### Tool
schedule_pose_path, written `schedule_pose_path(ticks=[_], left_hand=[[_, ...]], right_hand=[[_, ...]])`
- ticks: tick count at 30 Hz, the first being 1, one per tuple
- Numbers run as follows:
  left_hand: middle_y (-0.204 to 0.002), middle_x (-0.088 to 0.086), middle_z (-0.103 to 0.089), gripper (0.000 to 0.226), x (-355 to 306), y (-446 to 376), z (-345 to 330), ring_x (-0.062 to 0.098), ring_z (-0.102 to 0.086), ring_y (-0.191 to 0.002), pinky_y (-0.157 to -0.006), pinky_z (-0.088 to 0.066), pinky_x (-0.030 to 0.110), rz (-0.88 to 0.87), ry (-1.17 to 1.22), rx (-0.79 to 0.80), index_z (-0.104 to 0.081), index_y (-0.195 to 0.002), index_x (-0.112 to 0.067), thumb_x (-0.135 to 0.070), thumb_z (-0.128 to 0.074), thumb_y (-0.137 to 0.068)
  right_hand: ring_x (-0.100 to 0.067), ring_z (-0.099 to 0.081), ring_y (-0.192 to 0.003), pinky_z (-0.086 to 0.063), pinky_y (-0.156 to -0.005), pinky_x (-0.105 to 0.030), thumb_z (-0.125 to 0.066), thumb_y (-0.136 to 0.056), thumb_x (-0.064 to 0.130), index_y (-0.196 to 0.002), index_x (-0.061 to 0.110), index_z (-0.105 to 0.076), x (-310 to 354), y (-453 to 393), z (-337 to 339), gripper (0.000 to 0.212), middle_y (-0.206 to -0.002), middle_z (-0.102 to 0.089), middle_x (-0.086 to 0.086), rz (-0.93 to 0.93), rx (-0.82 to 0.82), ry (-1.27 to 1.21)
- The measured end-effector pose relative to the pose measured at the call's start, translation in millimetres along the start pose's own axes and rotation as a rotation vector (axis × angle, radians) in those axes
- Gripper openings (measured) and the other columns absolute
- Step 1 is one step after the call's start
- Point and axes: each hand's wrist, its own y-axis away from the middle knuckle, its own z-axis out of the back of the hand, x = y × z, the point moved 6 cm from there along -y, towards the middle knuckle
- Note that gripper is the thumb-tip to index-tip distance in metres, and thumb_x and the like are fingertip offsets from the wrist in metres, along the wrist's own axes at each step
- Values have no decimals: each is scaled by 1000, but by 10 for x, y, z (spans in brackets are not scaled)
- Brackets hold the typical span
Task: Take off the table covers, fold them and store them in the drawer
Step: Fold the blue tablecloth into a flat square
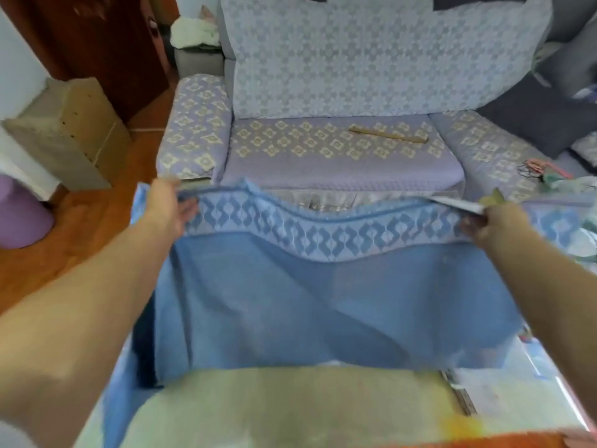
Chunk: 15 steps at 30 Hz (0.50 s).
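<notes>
A blue table cover (323,305) with a diamond-patterned border along its far edge is stretched out in front of me. My left hand (168,208) grips its far left corner. My right hand (497,224) grips the far right part of the border. The cloth is lifted at the far edge and sags in the middle, folded back toward me over the table. Beneath it at the near side lies a pale greenish surface (290,405), and a clear plastic sheet (517,392) shows at the right. No drawer is visible.
A sofa (339,150) with a lilac patterned cover stands right behind the table, a wooden stick (387,135) on its seat. A cardboard box (71,130) and a purple container (19,215) sit on the wooden floor at left. Dark cushions and small clutter (549,179) lie at right.
</notes>
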Motion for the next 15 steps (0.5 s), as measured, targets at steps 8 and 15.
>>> schedule_pose_path(ticks=[8, 15], left_hand=[[-98, -7, -58, 75, -512, -521, -1081, 2, -50, -62, -55, -43, 18, -360, -329, 87, -20, -159, -37, -9, -46, -96], [-113, 24, -64, 36, 2625, 92, -183, 25, -69, -86, -69, -48, 31, 254, -1034, 120, -55, -128, -15, -3, -64, -96]], right_hand=[[-15, -64, -58, -54, -51, -23, -49, -99, 7, -112, 11, -53, 386, -571, -957, 14, -93, -62, -11, 87, 129, -99], [-5, -55, -45, -40, -43, -18, -56, -95, 38, -80, 26, -59, -1992, -714, -867, 20, -75, -55, -4, -392, 624, 292]])
